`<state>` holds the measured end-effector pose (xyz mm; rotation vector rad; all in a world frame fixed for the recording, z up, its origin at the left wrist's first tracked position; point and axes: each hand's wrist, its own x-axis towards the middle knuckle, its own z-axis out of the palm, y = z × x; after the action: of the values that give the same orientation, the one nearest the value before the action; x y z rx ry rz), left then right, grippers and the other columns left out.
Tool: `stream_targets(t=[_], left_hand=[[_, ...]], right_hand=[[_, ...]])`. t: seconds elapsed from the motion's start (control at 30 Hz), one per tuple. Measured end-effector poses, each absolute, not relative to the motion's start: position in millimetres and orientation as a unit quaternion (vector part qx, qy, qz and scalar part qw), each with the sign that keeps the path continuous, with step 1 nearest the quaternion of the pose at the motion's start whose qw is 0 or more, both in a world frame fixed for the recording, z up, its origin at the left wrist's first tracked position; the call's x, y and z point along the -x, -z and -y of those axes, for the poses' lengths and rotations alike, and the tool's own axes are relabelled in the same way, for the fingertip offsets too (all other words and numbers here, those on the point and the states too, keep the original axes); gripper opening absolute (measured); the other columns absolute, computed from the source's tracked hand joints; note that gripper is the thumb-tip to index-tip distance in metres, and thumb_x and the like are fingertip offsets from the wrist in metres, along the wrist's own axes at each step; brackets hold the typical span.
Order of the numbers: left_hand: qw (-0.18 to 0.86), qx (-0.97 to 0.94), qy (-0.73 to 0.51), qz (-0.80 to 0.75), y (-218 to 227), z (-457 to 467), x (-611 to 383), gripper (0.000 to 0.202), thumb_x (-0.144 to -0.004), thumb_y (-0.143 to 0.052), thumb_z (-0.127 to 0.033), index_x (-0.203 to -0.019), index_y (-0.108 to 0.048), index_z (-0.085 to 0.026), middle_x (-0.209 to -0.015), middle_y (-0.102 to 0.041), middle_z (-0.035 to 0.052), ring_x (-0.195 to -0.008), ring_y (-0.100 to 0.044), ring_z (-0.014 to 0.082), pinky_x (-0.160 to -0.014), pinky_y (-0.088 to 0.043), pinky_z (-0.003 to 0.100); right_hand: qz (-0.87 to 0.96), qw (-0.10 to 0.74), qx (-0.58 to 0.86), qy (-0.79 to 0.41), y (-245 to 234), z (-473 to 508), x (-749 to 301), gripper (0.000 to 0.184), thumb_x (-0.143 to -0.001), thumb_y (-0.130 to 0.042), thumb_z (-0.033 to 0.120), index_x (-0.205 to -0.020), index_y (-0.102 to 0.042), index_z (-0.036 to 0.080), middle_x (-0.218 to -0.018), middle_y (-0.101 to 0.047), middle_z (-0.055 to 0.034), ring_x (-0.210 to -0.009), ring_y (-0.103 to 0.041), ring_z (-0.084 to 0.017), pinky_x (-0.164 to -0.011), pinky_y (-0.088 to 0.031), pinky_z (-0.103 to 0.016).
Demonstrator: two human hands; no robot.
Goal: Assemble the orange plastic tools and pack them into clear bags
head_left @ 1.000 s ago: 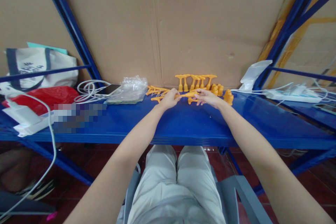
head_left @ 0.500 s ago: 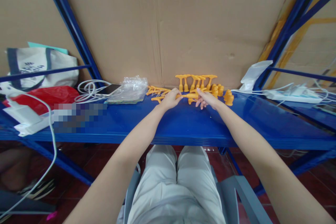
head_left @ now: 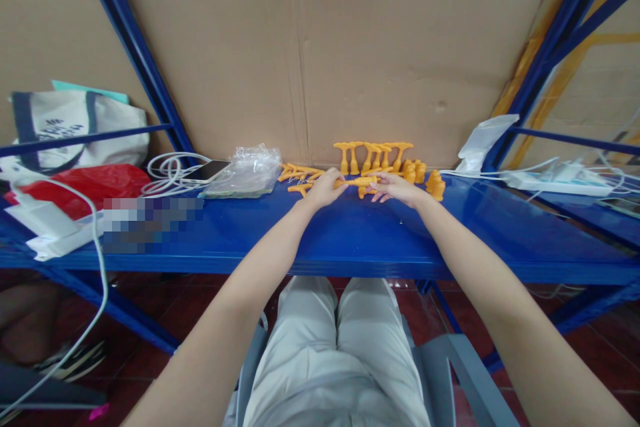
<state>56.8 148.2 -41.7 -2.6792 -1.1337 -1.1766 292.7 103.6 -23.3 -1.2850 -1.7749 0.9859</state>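
Observation:
My left hand (head_left: 327,189) is closed around one end of an orange plastic T-handled tool (head_left: 362,181), held sideways just above the blue shelf. At its thicker end, the thumb and fingertips of my right hand (head_left: 400,190) close on it; the lower fingers are loosely curled. Behind my hands, several similar orange T-shaped pieces (head_left: 373,159) stand upright in a row. More orange T-handles with metal-looking shafts (head_left: 299,173) lie left of my left hand. Short orange knobby pieces (head_left: 435,185) stand beyond my right wrist. Another small orange piece (head_left: 362,193) lies under the held tool.
The blue shelf (head_left: 350,233) has a cardboard panel (head_left: 400,60) behind it. To the left lie a clear plastic bag (head_left: 250,173), a phone (head_left: 210,170), white cables (head_left: 170,173) and a red bag (head_left: 90,190). A white power strip (head_left: 560,181) lies at the right.
My right hand has shifted slightly, its fingers moving from a spread pose over the tool to its thicker end. My left hand keeps its hold in place.

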Motion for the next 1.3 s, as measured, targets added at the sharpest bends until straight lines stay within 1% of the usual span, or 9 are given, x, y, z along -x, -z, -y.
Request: stream_targets(t=[0.13, 0.3, 0.47, 0.7, 0.9, 1.0, 1.13, 1.23, 1.3], left_hand=[[0.004, 0.854, 0.387, 0.349, 43, -151, -56, 0.01, -0.084, -0.064, -0.026, -0.087, -0.06, -0.018, -0.095, -0.066, 0.0046, -0.089, -0.064, 0.0199, -0.084, -0.052, 0.034], [0.008, 0.852, 0.388, 0.352, 43, -149, -56, 0.012, -0.083, -0.066, -0.028, -0.087, -0.06, -0.018, -0.092, -0.065, 0.0038, -0.086, -0.064, 0.0194, -0.082, -0.051, 0.033], [0.011, 0.851, 0.385, 0.356, 41, -146, -57, 0.016, -0.082, -0.069, -0.029, -0.088, -0.06, -0.018, -0.091, -0.065, 0.0033, -0.085, -0.064, 0.0191, -0.08, -0.05, 0.032], [0.016, 0.856, 0.384, 0.345, 40, -144, -57, 0.016, -0.082, -0.069, -0.03, -0.088, -0.06, -0.018, -0.09, -0.064, 0.0028, -0.085, -0.063, 0.0187, -0.08, -0.051, 0.032], [0.015, 0.857, 0.386, 0.342, 40, -144, -56, 0.014, -0.083, -0.069, -0.028, -0.089, -0.061, -0.018, -0.091, -0.065, 0.003, -0.085, -0.064, 0.0187, -0.082, -0.051, 0.032], [0.015, 0.858, 0.385, 0.339, 42, -146, -56, 0.017, -0.083, -0.069, -0.03, -0.092, -0.061, -0.018, -0.093, -0.066, 0.0035, -0.088, -0.064, 0.0196, -0.085, -0.052, 0.034], [0.012, 0.862, 0.399, 0.312, 46, -149, -59, 0.034, -0.083, -0.069, -0.036, -0.11, -0.06, -0.017, -0.112, -0.066, 0.0093, -0.106, -0.064, 0.0243, -0.096, -0.052, 0.04], [0.006, 0.865, 0.418, 0.278, 50, -152, -61, 0.056, -0.084, -0.068, -0.041, -0.132, -0.051, -0.018, -0.137, -0.055, 0.0148, -0.129, -0.054, 0.0273, -0.106, -0.048, 0.043], [0.003, 0.872, 0.407, 0.271, 52, -152, -63, 0.061, -0.087, -0.065, -0.044, -0.14, -0.047, -0.018, -0.145, -0.05, 0.0162, -0.137, -0.048, 0.0278, -0.112, -0.043, 0.044]], right_hand=[[0.7, 0.343, 0.502, -0.375, 22, -103, -293, 0.033, -0.093, -0.065, 0.033, -0.124, -0.06, 0.022, -0.118, -0.074, -0.0096, -0.074, -0.07, -0.013, -0.065, -0.054, -0.023], [0.699, 0.344, 0.506, -0.37, 21, -102, -293, 0.035, -0.093, -0.066, 0.039, -0.123, -0.061, 0.022, -0.116, -0.074, -0.01, -0.074, -0.071, -0.014, -0.069, -0.055, -0.026], [0.689, 0.349, 0.516, -0.37, 21, -102, -292, 0.027, -0.096, -0.061, 0.039, -0.112, -0.065, 0.018, -0.109, -0.076, -0.011, -0.068, -0.069, -0.013, -0.066, -0.054, -0.026], [0.675, 0.356, 0.521, -0.382, 19, -99, -288, 0.033, -0.1, -0.053, 0.044, -0.1, -0.069, 0.015, -0.085, -0.077, -0.0092, -0.059, -0.066, -0.013, -0.061, -0.052, -0.025], [0.663, 0.371, 0.514, -0.398, 17, -95, -285, 0.036, -0.1, -0.053, 0.042, -0.079, -0.066, 0.015, -0.07, -0.073, -0.0074, -0.054, -0.063, -0.012, -0.056, -0.047, -0.023], [0.644, 0.392, 0.505, -0.42, 17, -96, -284, 0.036, -0.099, -0.055, 0.045, -0.078, -0.064, 0.016, -0.068, -0.072, -0.0069, -0.053, -0.062, -0.012, -0.053, -0.045, -0.022], [0.59, 0.461, 0.48, -0.458, 16, -100, -286, 0.029, -0.093, -0.065, 0.041, -0.078, -0.06, 0.017, -0.066, -0.069, -0.0044, -0.051, -0.059, -0.01, -0.052, -0.046, -0.021], [0.54, 0.534, 0.463, -0.457, 15, -108, -293, 0.027, -0.088, -0.071, 0.037, -0.076, -0.054, 0.019, -0.063, -0.063, 0.0007, -0.051, -0.056, -0.008, -0.052, -0.045, -0.019], [0.523, 0.579, 0.46, -0.425, 17, -115, -299, 0.03, -0.083, -0.075, 0.039, -0.08, -0.052, 0.021, -0.065, -0.061, 0.0031, -0.053, -0.057, -0.009, -0.052, -0.045, -0.019]])
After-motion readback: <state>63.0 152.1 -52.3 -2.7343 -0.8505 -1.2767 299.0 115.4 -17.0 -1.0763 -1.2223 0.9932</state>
